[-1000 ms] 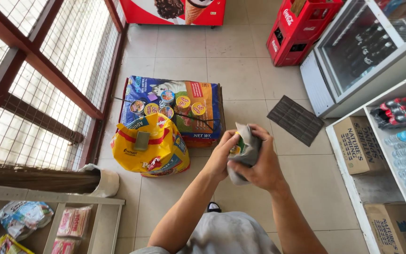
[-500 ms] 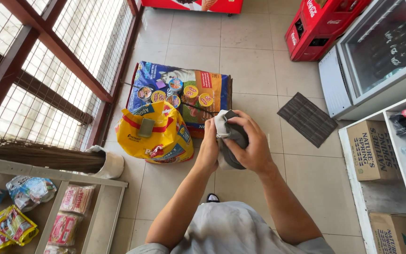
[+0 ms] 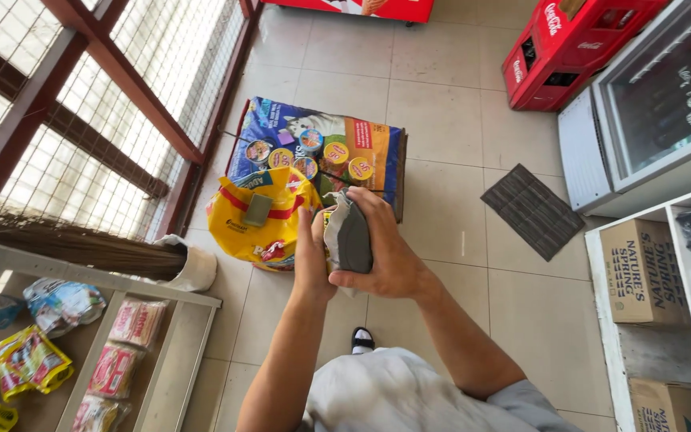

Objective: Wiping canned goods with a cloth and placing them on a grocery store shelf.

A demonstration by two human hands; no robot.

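Tiled floor [image 3: 441,88] lies below, sacks [image 3: 261,220] leaning nearby. Both hands, left [image 3: 311,260] and right [image 3: 385,248], close their fingers round a grey pouch [image 3: 351,236]. It looks soft and light, best gripped mid-body.

Seen from above, both hands meet in front of the person's chest around a grey folded pouch [image 3: 349,238]. The right hand [image 3: 385,256] wraps its fingers over the pouch's top and far side; the left hand [image 3: 312,260] presses flat against its near edge. Below them on the tiled floor [image 3: 441,104] a yellow pet-food bag [image 3: 257,220] leans against a larger blue pet-food sack [image 3: 321,152]. A dark floor mat [image 3: 532,210] lies to the right, near a glass-door cooler [image 3: 649,104] and a red bottle crate [image 3: 569,48].
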